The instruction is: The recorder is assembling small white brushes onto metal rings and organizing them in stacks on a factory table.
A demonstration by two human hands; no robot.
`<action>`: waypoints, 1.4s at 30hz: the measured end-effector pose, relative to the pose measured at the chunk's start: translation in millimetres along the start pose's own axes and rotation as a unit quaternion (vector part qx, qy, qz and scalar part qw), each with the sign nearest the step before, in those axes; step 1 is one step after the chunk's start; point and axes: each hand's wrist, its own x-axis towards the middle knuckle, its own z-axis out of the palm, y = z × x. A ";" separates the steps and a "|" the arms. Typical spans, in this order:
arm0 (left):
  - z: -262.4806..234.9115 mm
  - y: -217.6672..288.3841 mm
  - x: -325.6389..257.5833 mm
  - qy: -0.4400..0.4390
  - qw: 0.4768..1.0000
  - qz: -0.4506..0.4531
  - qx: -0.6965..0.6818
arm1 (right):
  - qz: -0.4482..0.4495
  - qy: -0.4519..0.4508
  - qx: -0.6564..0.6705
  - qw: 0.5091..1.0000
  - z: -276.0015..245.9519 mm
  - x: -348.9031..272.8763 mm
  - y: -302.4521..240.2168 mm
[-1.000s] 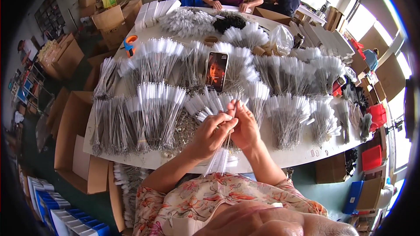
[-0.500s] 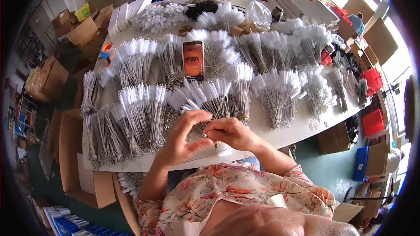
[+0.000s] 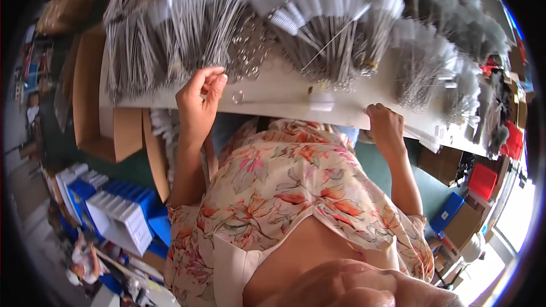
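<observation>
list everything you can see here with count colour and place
table: one, white, across the upper half
wire brush bundles: many, grey with white tips, fanned over the table top
metal rings: a loose heap, silver, centre of the table; one lies alone near the front edge
cardboard boxes: several, brown, on the floor at the left
bins: several, blue and white, floor at lower left
red boxes: two or so, far right under the table
floral top: one, cream with orange and green, centre
left hand: one, raised at the table's front edge, fingers curled, beside the rings
right hand: one, resting on the table's front edge
</observation>
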 end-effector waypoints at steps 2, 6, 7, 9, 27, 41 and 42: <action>-3.3 -21.4 -25.1 0.026 0.998 -0.032 0.043 | 0.024 0.073 0.263 0.962 -15.1 -0.5 -12.0; 8.5 -30.6 -50.7 0.002 0.983 -0.082 0.162 | -0.051 0.010 0.563 0.825 -29.0 20.6 -56.3; 13.3 -26.4 -54.3 -0.010 0.978 -0.097 0.184 | -0.089 0.004 0.578 0.811 -33.6 28.0 -72.1; 17.0 -28.7 -50.6 -0.025 0.969 -0.108 0.223 | -0.196 0.059 0.539 0.817 -35.1 44.7 -104.2; -18.9 48.3 35.8 -0.267 0.942 0.105 -0.175 | -0.157 -0.012 0.705 0.692 -78.9 76.3 -127.1; 3.5 79.7 36.9 -0.074 0.945 0.309 -0.076 | -0.133 0.048 0.811 0.567 -125.3 75.7 -115.2; 3.7 81.4 37.4 -0.048 0.942 0.329 -0.055 | -0.131 0.048 0.804 0.578 -125.3 77.1 -115.1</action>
